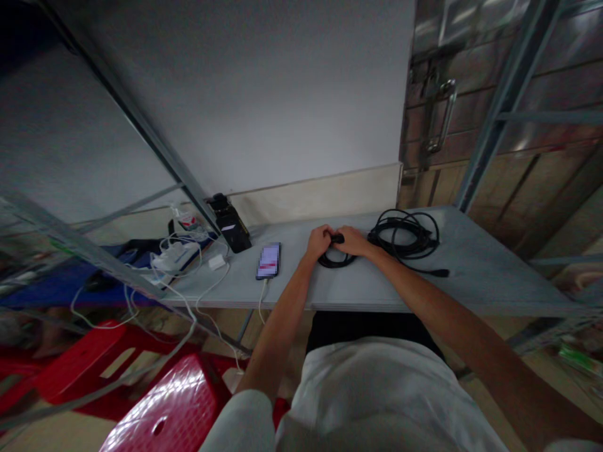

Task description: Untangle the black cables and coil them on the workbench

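A small coil of black cable (pixel 335 261) lies on the grey table in front of me. Both my left hand (pixel 320 241) and my right hand (pixel 352 241) are closed on it at its far side, close together. Between them shows a thick black piece, perhaps a plug end; its exact shape is too small to tell. Just right of my right hand rests a larger loose coil of black cable (pixel 409 236), with one connector end (pixel 441 273) pointing right. To the left of my hands lies a phone (pixel 268 261) with its screen lit and a white cord plugged in.
A black box-like item (pixel 232 228) stands by the wall at the left. Near it are a white power strip (pixel 175 258) with tangled white cords and a white adapter (pixel 217 262). Metal frame posts (pixel 506 100) flank the table (pixel 499 276). Red plastic stools (pixel 174 402) stand below left.
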The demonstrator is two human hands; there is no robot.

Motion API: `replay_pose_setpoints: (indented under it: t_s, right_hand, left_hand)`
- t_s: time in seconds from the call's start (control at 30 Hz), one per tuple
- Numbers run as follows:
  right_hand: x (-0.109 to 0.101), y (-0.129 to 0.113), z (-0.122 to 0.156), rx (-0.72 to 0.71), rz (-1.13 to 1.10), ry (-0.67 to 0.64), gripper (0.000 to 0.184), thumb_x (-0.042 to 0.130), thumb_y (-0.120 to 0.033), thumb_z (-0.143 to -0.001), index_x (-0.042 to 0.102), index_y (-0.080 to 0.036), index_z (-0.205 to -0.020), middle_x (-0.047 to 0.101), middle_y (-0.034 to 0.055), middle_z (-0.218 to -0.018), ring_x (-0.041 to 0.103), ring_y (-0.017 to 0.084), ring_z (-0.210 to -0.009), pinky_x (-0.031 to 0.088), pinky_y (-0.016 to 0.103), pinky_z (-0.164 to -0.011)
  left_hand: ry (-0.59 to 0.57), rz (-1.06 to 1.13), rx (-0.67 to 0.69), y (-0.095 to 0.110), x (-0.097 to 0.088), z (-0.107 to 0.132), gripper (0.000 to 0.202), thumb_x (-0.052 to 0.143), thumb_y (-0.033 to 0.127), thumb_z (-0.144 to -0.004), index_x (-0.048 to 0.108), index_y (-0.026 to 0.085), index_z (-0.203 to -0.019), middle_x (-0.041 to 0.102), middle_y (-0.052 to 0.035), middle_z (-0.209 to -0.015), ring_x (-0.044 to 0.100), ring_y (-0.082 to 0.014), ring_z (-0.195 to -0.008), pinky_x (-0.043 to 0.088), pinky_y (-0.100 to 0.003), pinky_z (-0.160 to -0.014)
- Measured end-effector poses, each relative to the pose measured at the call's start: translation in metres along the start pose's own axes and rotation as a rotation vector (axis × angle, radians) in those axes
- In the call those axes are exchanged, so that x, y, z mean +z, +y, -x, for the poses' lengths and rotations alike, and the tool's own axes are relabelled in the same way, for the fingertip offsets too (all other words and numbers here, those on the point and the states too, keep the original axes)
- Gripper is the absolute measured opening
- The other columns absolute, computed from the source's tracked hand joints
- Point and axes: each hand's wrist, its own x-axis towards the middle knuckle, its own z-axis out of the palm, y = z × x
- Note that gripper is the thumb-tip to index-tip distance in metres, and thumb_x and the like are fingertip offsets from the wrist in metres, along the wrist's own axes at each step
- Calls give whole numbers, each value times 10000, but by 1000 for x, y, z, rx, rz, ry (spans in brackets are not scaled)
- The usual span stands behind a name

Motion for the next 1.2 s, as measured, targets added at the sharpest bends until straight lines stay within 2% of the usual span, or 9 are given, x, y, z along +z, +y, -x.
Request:
replay_pose_setpoints:
  t_s: [0.33,0.47,0.67,0.83,0.97,1.07,1.2]
  right_hand:
    - [4,3,-2,6,-5,-5,433,700,-470,-1017,766,-141,-1292,752,200,-1345,715,306,-1240,510,325,-1019]
    - [0,2,-2,9,-25,-14,430,703,-480,-1007,784,-137,-1254,777,194,-1297,741,298,-1175,512,295,-928]
    - [-8,2,0,2,-70,-44,289,704,-400,-991,830,-168,-1108,830,137,-1118,776,275,-1076,482,256,-802]
    - [-7,8,0,61,-75,-2,334,675,-432,-1024,807,-167,-1178,820,142,-1189,764,274,-1101,487,262,-817]
    - [-4,11,-1,99,-73,24,359,665,-439,-1039,778,-164,-1242,805,153,-1239,749,262,-1115,504,265,-860]
    - [-4,10,1,101,-67,44,325,658,-386,-1039,764,-151,-1237,792,166,-1248,734,267,-1143,517,280,-906]
    - [-5,7,4,85,-57,69,269,662,-216,-972,741,-149,-1221,768,162,-1237,716,266,-1136,536,309,-956]
  left_hand:
    - [8,13,6,-5,4,-2,351,499,-3,-884,800,176,-912,817,-77,-960,733,-220,-929,566,-316,-953]
    - [-6,15,9,-6,5,-2,342,521,-11,-839,794,180,-917,810,-65,-942,724,-218,-910,566,-317,-937]
    - [-36,64,63,-7,6,-4,390,494,-29,-783,784,177,-942,809,-66,-944,727,-215,-899,569,-306,-891]
    - [1,44,99,-2,3,-7,358,459,23,-908,780,181,-924,792,-68,-913,721,-212,-874,569,-306,-887]
    - [-32,19,164,3,1,-7,322,478,95,-978,784,184,-939,794,-75,-970,726,-216,-936,573,-317,-949]
    - [-74,-8,227,6,3,-6,249,537,136,-970,781,180,-952,795,-93,-1049,722,-233,-1024,564,-345,-1020]
    - [-82,-38,216,6,9,-5,124,653,228,-961,770,187,-957,782,-98,-1047,711,-245,-995,574,-370,-1000]
